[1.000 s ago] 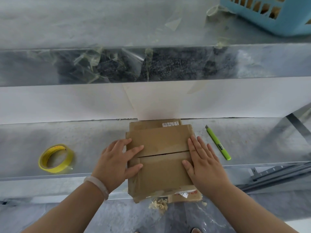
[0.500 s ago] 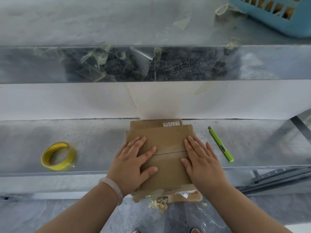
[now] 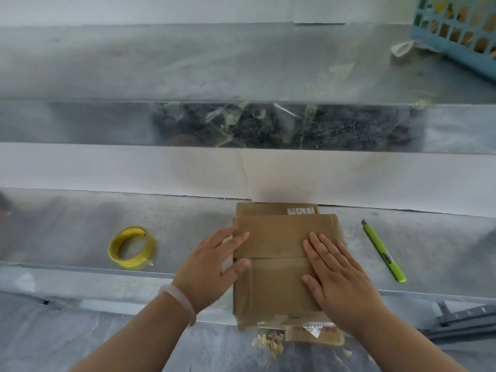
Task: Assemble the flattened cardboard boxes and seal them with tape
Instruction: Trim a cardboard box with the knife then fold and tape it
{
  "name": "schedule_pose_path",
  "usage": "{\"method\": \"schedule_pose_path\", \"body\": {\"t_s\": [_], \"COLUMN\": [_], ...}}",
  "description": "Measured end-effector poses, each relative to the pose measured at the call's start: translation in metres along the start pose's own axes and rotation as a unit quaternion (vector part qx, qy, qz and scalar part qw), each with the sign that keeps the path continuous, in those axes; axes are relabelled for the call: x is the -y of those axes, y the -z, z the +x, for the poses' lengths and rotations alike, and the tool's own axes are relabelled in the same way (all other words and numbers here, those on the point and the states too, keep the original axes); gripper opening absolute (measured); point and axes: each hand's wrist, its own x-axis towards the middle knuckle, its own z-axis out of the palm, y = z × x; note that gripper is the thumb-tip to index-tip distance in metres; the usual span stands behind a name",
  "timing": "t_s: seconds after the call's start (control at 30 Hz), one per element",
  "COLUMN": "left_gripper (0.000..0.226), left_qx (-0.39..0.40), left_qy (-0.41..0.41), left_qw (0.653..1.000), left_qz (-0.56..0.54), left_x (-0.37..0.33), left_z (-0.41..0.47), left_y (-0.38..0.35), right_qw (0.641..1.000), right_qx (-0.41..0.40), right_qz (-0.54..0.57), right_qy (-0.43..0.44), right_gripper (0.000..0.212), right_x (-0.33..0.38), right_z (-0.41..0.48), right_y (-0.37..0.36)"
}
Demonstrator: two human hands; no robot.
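Steel bench [image 3: 67,224], lower centre: flat left hand [image 3: 212,267] and right hand [image 3: 338,275] press probably light, creasable cardboard box [image 3: 276,237]; grip side edges.

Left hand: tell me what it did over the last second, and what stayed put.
The left hand slid right across the cardboard box, then back left to its edge, gripping nothing. The right hand stayed pressed flat on the box; the tape roll and the knife did not move.
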Motion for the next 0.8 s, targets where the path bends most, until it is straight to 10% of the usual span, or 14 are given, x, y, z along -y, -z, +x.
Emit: {"method": "schedule_pose_path", "body": {"t_s": [0.13,0.47,0.8], "left_gripper": [0.046,0.018,0.019], "left_qx": [-0.174,0.016,-0.126], "left_qy": [0.132,0.242,0.031], "left_qw": [0.971,0.935,0.960], "left_qz": [0.097,0.258,-0.248], "left_x": [0.078,0.166,-0.045], "left_z": [-0.041,-0.053,0.013], "left_y": [0.023,0.033,0.062], "right_qw": [1.000,0.999,1.000], "right_qx": [0.012,0.019,0.007], "right_qz": [0.000,-0.019,0.020], "right_qy": [-0.009,-0.027,-0.011], "right_gripper": [0.083,0.076,0.078], "right_x": [0.001,0.000,-0.006], "right_z": [0.000,0.000,0.001], "right_y": [-0.001,-0.006,-0.009]}}
